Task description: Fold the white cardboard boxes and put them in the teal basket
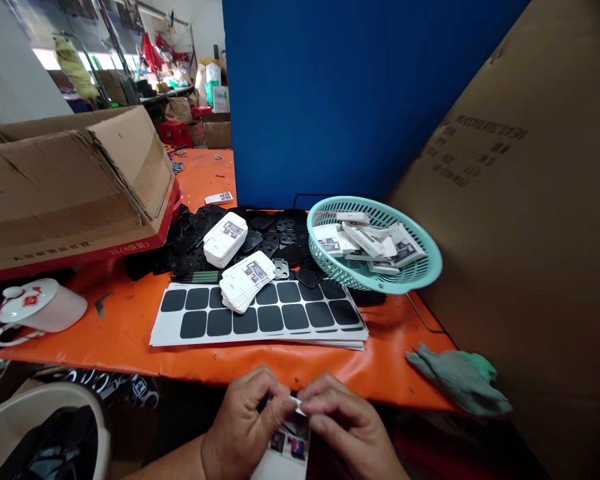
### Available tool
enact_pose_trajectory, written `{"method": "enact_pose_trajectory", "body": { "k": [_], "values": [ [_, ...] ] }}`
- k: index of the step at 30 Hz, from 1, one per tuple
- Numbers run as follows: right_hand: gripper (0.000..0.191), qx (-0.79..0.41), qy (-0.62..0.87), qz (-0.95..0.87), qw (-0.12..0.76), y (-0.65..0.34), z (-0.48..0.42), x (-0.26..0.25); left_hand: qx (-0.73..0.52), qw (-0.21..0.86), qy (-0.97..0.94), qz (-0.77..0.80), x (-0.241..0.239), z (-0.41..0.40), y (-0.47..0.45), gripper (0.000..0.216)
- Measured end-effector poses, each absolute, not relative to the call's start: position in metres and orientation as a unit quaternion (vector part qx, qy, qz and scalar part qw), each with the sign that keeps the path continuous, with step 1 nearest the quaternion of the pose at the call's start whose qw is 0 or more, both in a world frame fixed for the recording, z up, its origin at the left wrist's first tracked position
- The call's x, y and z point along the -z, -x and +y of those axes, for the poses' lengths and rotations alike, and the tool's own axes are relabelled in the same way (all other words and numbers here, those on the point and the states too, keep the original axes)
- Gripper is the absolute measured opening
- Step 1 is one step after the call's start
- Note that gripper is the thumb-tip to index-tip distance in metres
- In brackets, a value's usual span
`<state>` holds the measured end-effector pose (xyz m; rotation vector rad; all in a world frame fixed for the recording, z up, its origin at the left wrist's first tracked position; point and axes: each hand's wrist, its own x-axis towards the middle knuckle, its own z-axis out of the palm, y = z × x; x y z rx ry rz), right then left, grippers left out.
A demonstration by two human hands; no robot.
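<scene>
Below the table's front edge, my left hand (247,423) is closed on a small white box (283,460) with printed pictures. The fingers of my right hand (347,423) pinch the box's top end, where a white flap shows between both hands. Its lower part runs out of view. On the table ahead lie sheets of black rounded-square stickers (245,322), some spots bare white. A fanned stack of white printed cards (247,280) rests partly on those sheets. Behind it is a taller card stack (225,239).
Black plastic parts (275,237) are heaped behind the cards. A mint-green basket (433,267) at right holds several white boxes. A grey-green glove (460,380) lies at the right edge. At left are a carton (60,193), a lidded white mug (45,307) and a beige bin (103,427).
</scene>
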<state>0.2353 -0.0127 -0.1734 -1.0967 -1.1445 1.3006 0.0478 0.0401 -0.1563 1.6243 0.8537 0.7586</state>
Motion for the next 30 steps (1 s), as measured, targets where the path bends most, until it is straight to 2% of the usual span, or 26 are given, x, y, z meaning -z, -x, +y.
{"method": "enact_pose_trajectory", "body": {
  "k": [4, 7, 13, 18, 20, 22, 23, 25, 27, 30],
  "values": [
    [0.020, -0.652, 0.511, -0.252, 0.500, -0.225, -0.008, 0.161, -0.252, 0.628, -0.602, 0.425, 0.137, 0.046, -0.053, 0.028],
    [0.024, -0.677, 0.501, -0.182, 0.507, -0.221, -0.002, 0.151, -0.238, 0.658, -0.565, 0.438, 0.129, 0.051, -0.057, 0.026],
    [0.017, -0.636, 0.521, -0.278, 0.497, -0.224, -0.008, 0.161, -0.250, 0.711, -0.502, 0.425, 0.150, 0.049, -0.047, 0.026],
    [0.016, -0.600, 0.482, -0.412, 0.487, -0.217, -0.026, 0.187, -0.280, 0.659, -0.626, 0.309, 0.168, 0.044, -0.024, 0.033],
    [0.018, -0.603, 0.512, -0.371, 0.487, -0.221, -0.018, 0.188, -0.262, 0.606, -0.691, 0.295, 0.167, 0.055, -0.019, 0.036],
    [0.023, -0.582, 0.549, -0.312, 0.512, -0.236, 0.005, 0.178, -0.259, 0.504, -0.755, 0.330, 0.161, 0.080, -0.017, 0.040],
    [0.027, -0.562, 0.560, -0.288, 0.536, -0.247, 0.020, 0.169, -0.264, 0.436, -0.780, 0.364, 0.156, 0.097, -0.018, 0.046],
    [0.035, -0.491, 0.535, -0.205, 0.656, -0.272, 0.054, 0.146, -0.270, 0.289, -0.801, 0.450, 0.148, 0.136, -0.023, 0.056],
    [0.033, -0.430, 0.479, -0.134, 0.754, -0.292, 0.081, 0.125, -0.243, 0.154, -0.817, 0.500, 0.142, 0.175, -0.030, 0.066],
    [0.029, -0.429, 0.462, -0.076, 0.773, -0.296, 0.096, 0.115, -0.167, 0.030, -0.835, 0.523, 0.142, 0.211, -0.040, 0.083]
  ]
}}
